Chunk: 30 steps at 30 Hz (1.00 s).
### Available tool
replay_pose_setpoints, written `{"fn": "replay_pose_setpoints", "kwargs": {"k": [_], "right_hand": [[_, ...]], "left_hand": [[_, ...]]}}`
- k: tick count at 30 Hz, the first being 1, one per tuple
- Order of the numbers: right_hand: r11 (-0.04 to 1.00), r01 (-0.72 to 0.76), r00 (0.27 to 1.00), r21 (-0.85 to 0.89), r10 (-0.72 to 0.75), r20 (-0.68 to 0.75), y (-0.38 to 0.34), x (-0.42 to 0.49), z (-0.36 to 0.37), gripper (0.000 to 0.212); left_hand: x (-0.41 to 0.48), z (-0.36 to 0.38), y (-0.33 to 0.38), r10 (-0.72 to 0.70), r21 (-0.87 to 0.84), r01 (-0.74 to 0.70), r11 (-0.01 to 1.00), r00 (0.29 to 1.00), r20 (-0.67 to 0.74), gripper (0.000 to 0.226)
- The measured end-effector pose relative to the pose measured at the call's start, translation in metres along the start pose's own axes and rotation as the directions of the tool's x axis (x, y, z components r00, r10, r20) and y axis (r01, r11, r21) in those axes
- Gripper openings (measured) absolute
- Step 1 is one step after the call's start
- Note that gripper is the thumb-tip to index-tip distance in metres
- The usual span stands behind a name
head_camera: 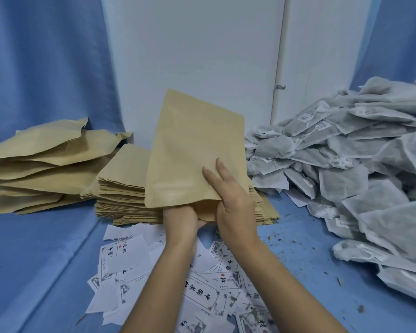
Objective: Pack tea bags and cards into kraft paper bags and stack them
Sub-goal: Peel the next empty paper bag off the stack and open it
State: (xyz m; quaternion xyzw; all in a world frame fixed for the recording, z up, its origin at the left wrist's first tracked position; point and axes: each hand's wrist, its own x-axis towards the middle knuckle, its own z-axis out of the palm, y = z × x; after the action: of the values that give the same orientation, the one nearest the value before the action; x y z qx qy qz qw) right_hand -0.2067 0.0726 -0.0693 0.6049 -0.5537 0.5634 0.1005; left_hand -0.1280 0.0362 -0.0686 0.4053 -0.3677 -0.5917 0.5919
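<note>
- At the table's R side: tea bags [346, 159] in a big loose heap, prob. kept there for a quick grab.
- Far L: filled bags [41, 169] stacked puffy, well apart from the heap; looks like the done pile.
- Centre back: empty bags [123, 188] in a flat stack.
- In hand: kraft bag [192, 150] upright over that stack, mouth toward the person, prob. being opened for loading.
- Nearest: cards [202, 294] scattered under the forearms.
- R hand [233, 203]: two fingers flat on the bag's front, thumb at the mouth edge, pinching that wall.
- L hand [181, 221]: curled at the mouth, gripping the other lip; fingertips hidden.
- Surface: blue cloth [39, 260] w/ tea crumbs [281, 239]; white wall [190, 56] & blue curtain [41, 56] behind.
</note>
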Motion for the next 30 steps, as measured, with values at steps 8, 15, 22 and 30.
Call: {"fn": "replay_pose_setpoints", "kwargs": {"k": [8,15,22,30], "right_hand": [[0.996,0.002,0.987,-0.094,0.013,0.161,0.000,0.003,-0.001,0.070],[0.986,0.100,0.975,-0.135,-0.070,0.211,-0.003,0.000,0.006,0.062],[0.997,0.017,1.000,-0.071,-0.017,-0.002,-0.010,0.000,0.009,0.067],[0.932,-0.309,0.942,-0.189,0.327,0.072,-0.002,0.013,-0.005,0.061]], "left_hand": [[0.002,-0.004,-0.003,-0.019,-0.005,0.018,1.000,0.996,-0.092,0.033],[-0.001,-0.004,-0.004,0.211,0.130,-0.189,0.973,0.960,-0.183,0.029],[0.003,-0.008,-0.002,0.005,0.093,0.021,0.995,0.962,-0.272,0.018],[0.005,-0.026,0.006,0.416,0.226,-0.379,0.897,0.897,-0.148,0.085]]}}
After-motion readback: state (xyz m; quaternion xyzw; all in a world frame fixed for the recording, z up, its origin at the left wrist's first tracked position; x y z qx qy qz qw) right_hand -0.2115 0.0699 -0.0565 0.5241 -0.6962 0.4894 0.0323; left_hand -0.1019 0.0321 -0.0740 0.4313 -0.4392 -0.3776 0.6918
